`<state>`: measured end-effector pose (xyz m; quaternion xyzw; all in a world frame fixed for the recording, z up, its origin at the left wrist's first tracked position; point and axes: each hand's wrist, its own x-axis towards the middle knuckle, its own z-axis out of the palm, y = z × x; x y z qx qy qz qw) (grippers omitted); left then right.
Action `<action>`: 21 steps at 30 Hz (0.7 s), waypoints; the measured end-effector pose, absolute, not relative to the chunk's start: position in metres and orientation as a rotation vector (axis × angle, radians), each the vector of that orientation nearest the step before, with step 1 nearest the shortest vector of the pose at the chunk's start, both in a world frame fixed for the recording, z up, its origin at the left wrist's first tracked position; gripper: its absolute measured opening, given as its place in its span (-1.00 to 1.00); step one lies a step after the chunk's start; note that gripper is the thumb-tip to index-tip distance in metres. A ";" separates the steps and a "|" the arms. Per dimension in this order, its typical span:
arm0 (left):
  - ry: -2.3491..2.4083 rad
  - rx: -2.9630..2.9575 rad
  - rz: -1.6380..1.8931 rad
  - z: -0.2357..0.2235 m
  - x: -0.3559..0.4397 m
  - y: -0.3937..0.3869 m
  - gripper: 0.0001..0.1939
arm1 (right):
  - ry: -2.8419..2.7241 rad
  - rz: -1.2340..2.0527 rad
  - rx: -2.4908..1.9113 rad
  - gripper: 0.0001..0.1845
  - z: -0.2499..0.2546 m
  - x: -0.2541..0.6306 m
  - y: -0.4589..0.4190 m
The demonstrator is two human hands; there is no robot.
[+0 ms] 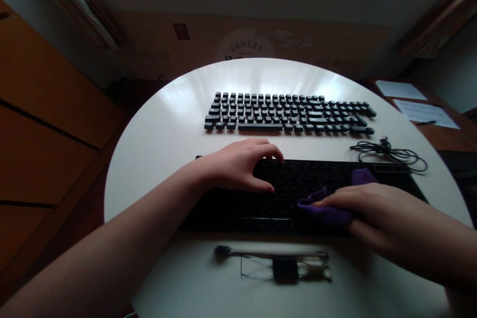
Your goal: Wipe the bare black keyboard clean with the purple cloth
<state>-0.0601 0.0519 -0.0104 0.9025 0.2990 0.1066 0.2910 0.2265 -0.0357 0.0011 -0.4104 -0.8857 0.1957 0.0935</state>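
A black keyboard base [261,224] without its keycaps lies on the white round table. My left hand [242,161] rests on its left half, thumb and fingers apart; the index fingertip is at the far edge. In my right hand [372,206] a purple cloth [328,214] is bunched against the right part of the base. The cloth and hand hide some of the key sockets. Beyond the base, loose black keycaps [276,112] stand in rows laid out like a keyboard.
A coiled black cable [389,151] lies at the right. Nearer me are a brush with a dark head [222,251] and a wire tool with a black block [285,269], both blurred. Papers [427,113] and a pen lie on a brown surface beyond the white table [149,159].
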 end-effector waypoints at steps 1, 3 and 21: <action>0.802 2.406 0.281 -0.010 -0.060 0.052 -0.50 | -2.633 0.574 -1.194 -0.63 0.002 0.234 -0.034; 0.808 2.404 0.273 -0.009 -0.060 0.052 -0.50 | -2.642 0.580 -1.149 -0.61 0.004 0.243 -0.033; 0.769 2.402 0.257 -0.003 -0.065 0.053 -0.61 | -1.531 0.365 -1.308 -0.80 0.013 0.242 -0.038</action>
